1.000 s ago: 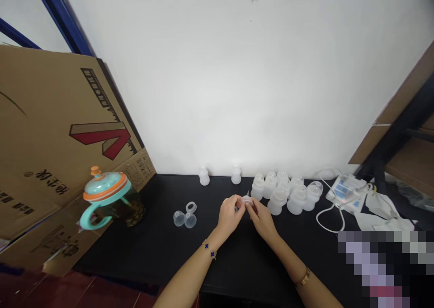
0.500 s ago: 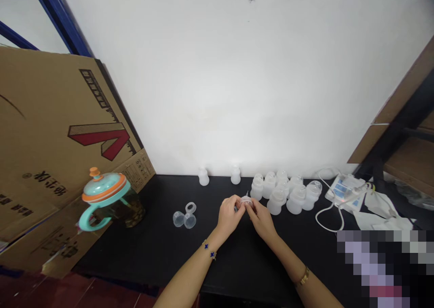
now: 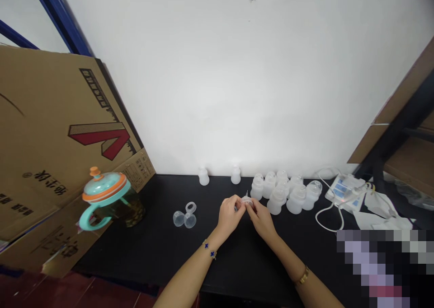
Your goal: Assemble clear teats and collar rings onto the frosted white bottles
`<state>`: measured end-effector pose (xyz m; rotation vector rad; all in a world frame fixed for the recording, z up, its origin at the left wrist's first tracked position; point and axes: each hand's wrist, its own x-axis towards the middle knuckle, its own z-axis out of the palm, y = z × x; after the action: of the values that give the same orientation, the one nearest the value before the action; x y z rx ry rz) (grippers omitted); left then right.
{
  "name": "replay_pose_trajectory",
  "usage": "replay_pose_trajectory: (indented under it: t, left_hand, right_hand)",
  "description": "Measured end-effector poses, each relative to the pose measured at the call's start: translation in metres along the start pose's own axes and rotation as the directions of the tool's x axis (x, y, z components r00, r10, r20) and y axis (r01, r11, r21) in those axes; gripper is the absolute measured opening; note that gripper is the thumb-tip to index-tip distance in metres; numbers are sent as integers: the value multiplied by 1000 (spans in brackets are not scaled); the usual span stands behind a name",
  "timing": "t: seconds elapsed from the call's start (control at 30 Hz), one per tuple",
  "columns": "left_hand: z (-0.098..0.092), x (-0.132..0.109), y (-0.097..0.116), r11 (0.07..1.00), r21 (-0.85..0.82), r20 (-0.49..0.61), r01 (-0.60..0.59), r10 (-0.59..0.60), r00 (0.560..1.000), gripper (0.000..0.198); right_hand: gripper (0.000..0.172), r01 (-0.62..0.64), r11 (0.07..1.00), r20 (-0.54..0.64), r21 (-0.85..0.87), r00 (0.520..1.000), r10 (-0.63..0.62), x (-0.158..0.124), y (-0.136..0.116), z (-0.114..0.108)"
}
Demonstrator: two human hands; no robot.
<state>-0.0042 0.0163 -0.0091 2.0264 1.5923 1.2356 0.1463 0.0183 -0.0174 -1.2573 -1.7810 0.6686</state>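
Observation:
Over the black table, both my hands meet at a small white bottle collar (image 3: 246,200) with a thin clear teat tip standing up from it. My left hand (image 3: 229,215) grips its left side, fingers curled in. On the other side my right hand (image 3: 261,218) pinches the collar between thumb and fingers. The collar's underside is hidden by the fingers. Close by on the right stand several translucent baby bottles (image 3: 278,199) with clear domed caps. To the left lie a loose white ring (image 3: 191,203) and two clear caps (image 3: 190,220).
Two bottles without domed caps (image 3: 204,177) stand along the white wall. A teal-lidded jug (image 3: 105,186) stands at the left before a large cardboard box (image 3: 50,132). On the right are a power strip (image 3: 347,193), a white cable (image 3: 317,217) and crumpled white packaging (image 3: 383,208).

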Motion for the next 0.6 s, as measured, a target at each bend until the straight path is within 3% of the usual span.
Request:
replay_pose_trajectory:
  t: [0.6]
  left_hand:
    - [0,0,-1,1000,27,-13,-13,14,1000,22]
  right_hand:
    - [35,-10,999,0,-36,1000,10,-1,-1,0]
